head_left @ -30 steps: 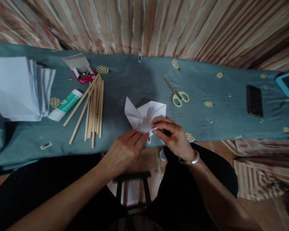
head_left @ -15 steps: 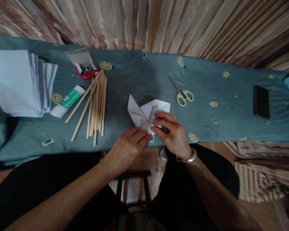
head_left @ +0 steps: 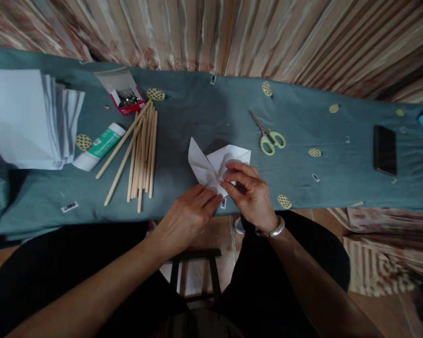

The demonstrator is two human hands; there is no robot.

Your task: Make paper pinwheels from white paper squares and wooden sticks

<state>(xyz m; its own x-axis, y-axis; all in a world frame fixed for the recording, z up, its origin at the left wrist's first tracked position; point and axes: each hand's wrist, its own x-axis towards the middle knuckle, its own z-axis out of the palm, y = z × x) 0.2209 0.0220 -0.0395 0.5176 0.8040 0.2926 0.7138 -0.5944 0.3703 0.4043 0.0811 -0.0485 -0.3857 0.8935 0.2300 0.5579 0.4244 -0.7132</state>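
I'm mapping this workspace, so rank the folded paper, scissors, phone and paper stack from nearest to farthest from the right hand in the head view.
1. Folded paper: touching the right hand.
2. Scissors: just beyond the hand.
3. Phone: well off to the right.
4. Paper stack: at the far left.

White paper (head_left: 219, 160), creased, partly folded, pointed flaps spread, near front edge of teal cloth (head_left: 204, 112).

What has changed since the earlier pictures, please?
The right hand has shifted slightly leftward over the folded paper. Neither hand let go or picked up anything. The left hand stayed on the paper; scissors and wooden sticks lie as before. The view shifted slightly.
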